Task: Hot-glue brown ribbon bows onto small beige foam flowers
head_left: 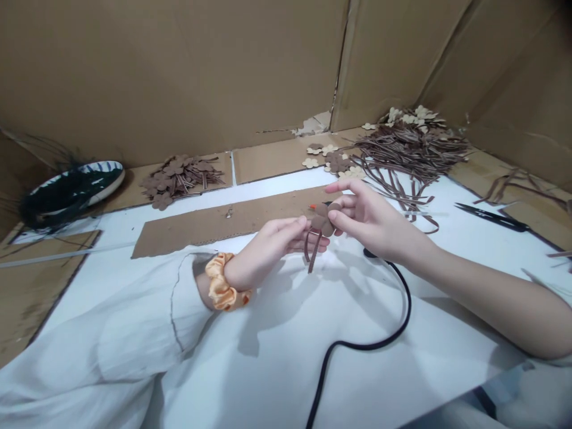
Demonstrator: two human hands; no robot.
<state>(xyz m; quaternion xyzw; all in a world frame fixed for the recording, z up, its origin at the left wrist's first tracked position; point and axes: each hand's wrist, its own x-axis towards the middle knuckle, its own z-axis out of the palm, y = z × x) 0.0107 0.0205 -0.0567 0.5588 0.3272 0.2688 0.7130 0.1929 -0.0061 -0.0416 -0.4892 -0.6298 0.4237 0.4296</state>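
Note:
Between my two hands is a brown flower cutout (323,218) with thin brown strips (314,253) hanging below it. My left hand (281,237) is closed on the flower's left side, thumb on top and fingers beneath. My right hand (373,217) pinches its right edge between thumb and fingers, with the index finger raised. Just behind the flower shows a small orange tip (313,206) with a dark part beside it; what it belongs to is mostly hidden. A black cable (406,298) runs from under my right hand toward the front edge.
A long cardboard strip (196,229) lies behind my hands. Brown flowers with strips are piled (179,176) at back left, beside a bowl of dark threads (75,185). At back right lie a heap of brown strips (415,146) and cream flowers (353,173). Black tweezers (491,217) rest at right. Cardboard walls (179,71) stand behind.

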